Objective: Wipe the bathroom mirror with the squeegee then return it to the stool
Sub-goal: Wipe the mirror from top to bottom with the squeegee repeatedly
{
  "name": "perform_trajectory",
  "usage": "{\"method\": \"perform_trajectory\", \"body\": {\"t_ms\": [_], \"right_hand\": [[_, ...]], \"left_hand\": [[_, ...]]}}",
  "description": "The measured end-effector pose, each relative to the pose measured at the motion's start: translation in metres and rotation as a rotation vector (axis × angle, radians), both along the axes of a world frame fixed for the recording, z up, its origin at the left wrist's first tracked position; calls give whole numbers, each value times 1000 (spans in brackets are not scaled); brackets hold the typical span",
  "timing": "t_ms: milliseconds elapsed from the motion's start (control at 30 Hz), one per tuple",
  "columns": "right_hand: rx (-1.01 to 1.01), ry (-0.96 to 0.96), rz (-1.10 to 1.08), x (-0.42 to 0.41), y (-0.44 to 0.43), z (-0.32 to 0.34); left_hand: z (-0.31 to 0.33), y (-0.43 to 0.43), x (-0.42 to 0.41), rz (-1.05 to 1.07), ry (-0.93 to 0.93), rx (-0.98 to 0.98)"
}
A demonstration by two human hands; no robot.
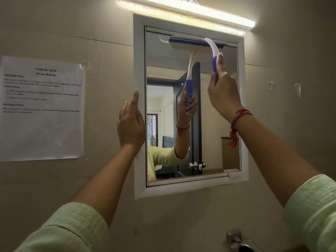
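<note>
A white-framed bathroom mirror [214,113] hangs on the beige wall. My right hand [222,91] grips the blue end of a white and blue squeegee [211,47] by its curved handle. The squeegee's blade lies flat against the glass along the mirror's top edge. The glass doubles the tool and my hand as a reflection. My left hand [131,120] rests flat on the mirror's left frame, fingers together, holding nothing. The stool is out of view.
A lit tube light [190,10] runs above the mirror. A printed paper sheet [42,108] is taped to the wall at the left. A metal tap fitting [236,240] juts from the wall below the mirror, at the bottom right.
</note>
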State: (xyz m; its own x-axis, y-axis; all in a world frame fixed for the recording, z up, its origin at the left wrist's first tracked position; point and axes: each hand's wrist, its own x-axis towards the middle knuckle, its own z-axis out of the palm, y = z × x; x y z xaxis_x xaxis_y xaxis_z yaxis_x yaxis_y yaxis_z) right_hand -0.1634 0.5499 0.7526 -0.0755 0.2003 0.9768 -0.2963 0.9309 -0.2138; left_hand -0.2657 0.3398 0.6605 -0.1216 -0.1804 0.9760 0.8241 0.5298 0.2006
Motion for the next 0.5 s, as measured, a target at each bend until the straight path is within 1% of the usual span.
{"method": "perform_trajectory", "body": {"t_ms": [500], "right_hand": [[41, -45, -70, 1, 2, -54]], "left_hand": [[-2, 0, -1, -3, -19, -7]]}}
